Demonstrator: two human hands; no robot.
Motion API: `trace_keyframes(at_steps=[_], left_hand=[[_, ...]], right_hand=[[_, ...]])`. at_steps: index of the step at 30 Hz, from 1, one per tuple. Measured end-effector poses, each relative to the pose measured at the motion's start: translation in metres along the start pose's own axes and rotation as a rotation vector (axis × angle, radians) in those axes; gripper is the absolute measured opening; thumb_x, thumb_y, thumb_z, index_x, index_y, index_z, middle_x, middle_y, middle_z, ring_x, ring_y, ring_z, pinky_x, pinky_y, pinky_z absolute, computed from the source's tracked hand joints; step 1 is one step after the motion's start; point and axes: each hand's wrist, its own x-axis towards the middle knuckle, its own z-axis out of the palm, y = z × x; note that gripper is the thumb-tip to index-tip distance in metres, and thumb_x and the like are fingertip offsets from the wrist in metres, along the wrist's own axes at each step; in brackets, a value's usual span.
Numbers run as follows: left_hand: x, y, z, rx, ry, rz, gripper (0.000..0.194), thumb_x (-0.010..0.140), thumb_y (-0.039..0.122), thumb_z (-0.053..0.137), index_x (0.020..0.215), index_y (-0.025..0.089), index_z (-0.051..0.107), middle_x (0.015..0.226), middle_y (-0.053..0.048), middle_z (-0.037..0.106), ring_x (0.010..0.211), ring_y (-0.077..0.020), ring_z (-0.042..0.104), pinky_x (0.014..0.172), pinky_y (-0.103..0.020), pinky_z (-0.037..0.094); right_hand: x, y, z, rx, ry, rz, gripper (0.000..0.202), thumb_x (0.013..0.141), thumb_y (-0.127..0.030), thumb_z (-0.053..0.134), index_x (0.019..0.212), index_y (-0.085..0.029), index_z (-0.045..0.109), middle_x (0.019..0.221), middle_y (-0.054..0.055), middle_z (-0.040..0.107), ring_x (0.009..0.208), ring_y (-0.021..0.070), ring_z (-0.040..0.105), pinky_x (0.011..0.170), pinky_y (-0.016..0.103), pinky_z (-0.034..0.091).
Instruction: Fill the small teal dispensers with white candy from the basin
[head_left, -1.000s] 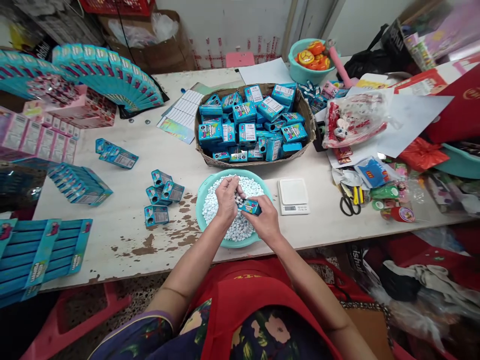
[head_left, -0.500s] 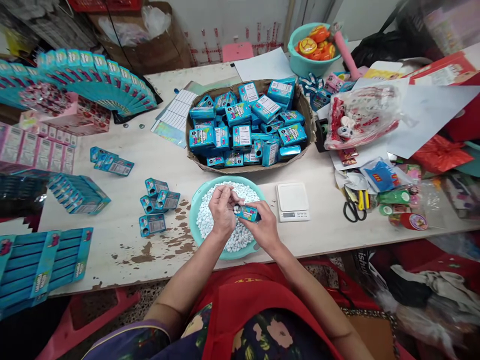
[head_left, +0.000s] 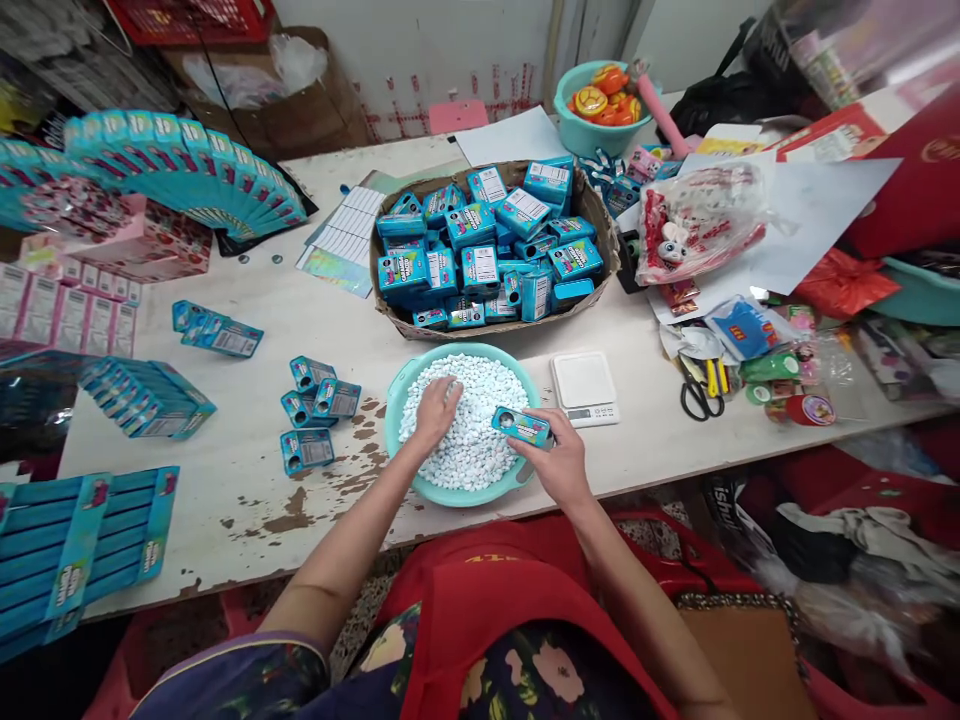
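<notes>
My right hand (head_left: pixel 559 455) grips a small blue candy box (head_left: pixel 521 426) by its end, over the right part of a turquoise basin (head_left: pixel 397 440). A round opening shows at the box's left end. White pellet-like candies (head_left: pixel 480 400) fill the basin. On their left side rests my left hand (head_left: pixel 436 410), its fingers bent and slightly apart, with the fingertips at the candies. A brown cardboard tray (head_left: pixel 495 335) heaped with the same kind of blue boxes (head_left: pixel 480 265) stands just behind the basin.
Right of the basin lies a white digital scale (head_left: pixel 585 385), with black-handled scissors (head_left: pixel 701 392) farther right. Several loose blue boxes (head_left: pixel 319 400) lie to the left, near a stacked row of boxes (head_left: pixel 150 395). Bagged toys (head_left: pixel 697 225) and an orange-filled bowl (head_left: pixel 600 125) are at the back right.
My hands have moved apart. The left has left the box's end and come down to the candies; the right has carried the box a little to the right, baring its round opening.
</notes>
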Motion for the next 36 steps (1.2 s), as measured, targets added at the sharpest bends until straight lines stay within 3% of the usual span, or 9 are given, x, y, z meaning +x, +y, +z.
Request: trace_keyframes(at_steps=[4,8,11,14,18,21,26,36], left_hand=[[-0.013,-0.028,0.024,0.642,-0.226,0.098,0.028,0.081,0.045,0.056,0.095,0.021,0.065,0.104,-0.010,0.059,0.104,-0.0272,0.051,0.092,-0.040,0.037],[-0.023,-0.032,0.033,0.810,-0.293,0.185,0.031,0.087,0.046,0.045,0.091,0.020,0.063,0.096,-0.010,0.061,0.099,-0.0258,0.052,0.082,-0.035,0.040],[-0.016,-0.036,0.027,0.603,-0.250,0.123,0.024,0.084,0.040,0.049,0.078,0.020,0.062,0.082,-0.006,0.062,0.086,-0.0213,0.056,0.072,-0.029,0.040],[-0.006,-0.031,0.017,0.143,-0.173,-0.120,0.029,0.078,0.043,0.054,0.063,0.018,0.055,0.061,0.000,0.053,0.062,-0.0140,0.051,0.059,-0.024,0.037],[-0.008,0.004,0.002,-0.553,-0.142,-0.435,0.031,0.071,0.045,0.061,0.064,0.017,0.049,0.056,0.003,0.048,0.044,-0.0073,0.038,0.040,-0.019,0.024],[-0.018,0.037,-0.006,-0.895,-0.194,-0.420,0.024,0.072,0.038,0.061,0.069,0.017,0.050,0.057,0.003,0.050,0.043,-0.0067,0.041,0.039,-0.018,0.027],[-0.025,0.062,-0.004,-1.015,-0.136,-0.282,0.018,0.076,0.031,0.059,0.071,0.016,0.051,0.065,0.001,0.056,0.053,-0.0100,0.055,0.051,-0.023,0.044],[-0.020,0.072,0.001,-0.885,0.001,-0.247,0.031,0.075,0.041,0.065,0.064,0.017,0.049,0.057,0.003,0.050,0.047,-0.0078,0.051,0.047,-0.021,0.040]], right_hand=[[-0.008,0.006,0.000,-0.027,0.023,0.007,0.035,0.069,-0.031,0.076,0.101,-0.024,0.064,0.098,0.004,0.060,0.094,0.0215,0.059,0.086,0.036,0.048],[-0.018,0.006,0.005,-0.025,0.014,0.048,0.035,0.069,-0.031,0.076,0.101,-0.024,0.064,0.098,0.004,0.060,0.094,0.0210,0.059,0.085,0.035,0.048],[-0.021,0.003,0.008,-0.019,0.020,0.065,0.035,0.069,-0.030,0.077,0.101,-0.024,0.063,0.099,0.004,0.060,0.094,0.0213,0.060,0.085,0.036,0.049],[-0.020,0.002,0.010,-0.019,0.034,0.061,0.033,0.069,-0.030,0.077,0.099,-0.024,0.064,0.098,0.004,0.059,0.094,0.0211,0.060,0.085,0.036,0.048],[-0.017,0.001,0.018,-0.038,0.037,0.046,0.033,0.070,-0.030,0.076,0.100,-0.024,0.063,0.098,0.004,0.059,0.094,0.0210,0.059,0.084,0.035,0.048],[-0.013,-0.002,0.031,-0.072,-0.005,0.024,0.031,0.070,-0.029,0.075,0.098,-0.024,0.064,0.095,0.003,0.060,0.091,0.0208,0.060,0.082,0.034,0.049],[-0.008,-0.012,0.048,-0.123,-0.060,-0.009,0.029,0.070,-0.026,0.074,0.097,-0.024,0.064,0.092,0.003,0.062,0.089,0.0210,0.060,0.080,0.035,0.049],[0.004,-0.013,0.050,-0.155,-0.089,-0.039,0.030,0.069,-0.025,0.073,0.097,-0.024,0.063,0.093,0.002,0.061,0.090,0.0209,0.060,0.082,0.034,0.047]])
